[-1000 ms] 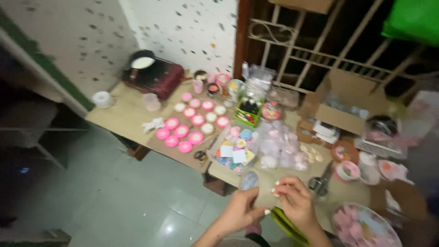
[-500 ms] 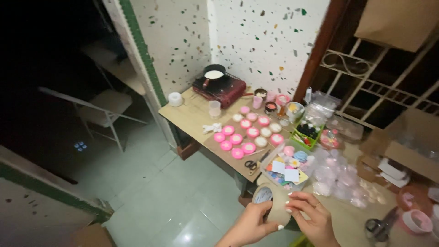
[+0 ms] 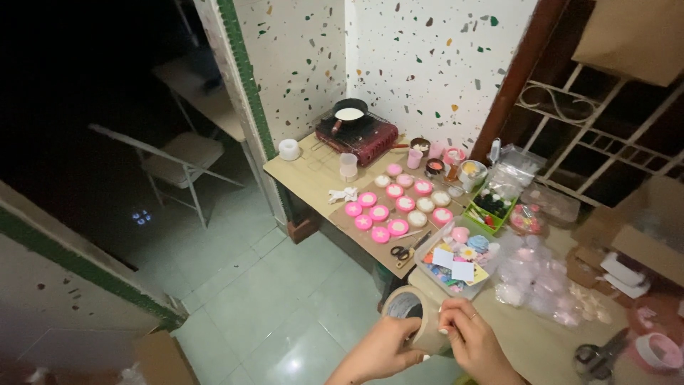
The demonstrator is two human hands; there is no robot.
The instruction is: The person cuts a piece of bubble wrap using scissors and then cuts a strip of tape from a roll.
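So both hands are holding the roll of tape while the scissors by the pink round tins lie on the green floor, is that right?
Not quite: the head view shows the scissors lying on the table, beside the pink round tins. Both the left hand and right hand do hold the roll of tape.

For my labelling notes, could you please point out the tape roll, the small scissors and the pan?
tape roll point(image 3: 411, 308), head view, outer side.
small scissors point(image 3: 404, 251), head view, handles.
pan point(image 3: 350, 113), head view, bowl.
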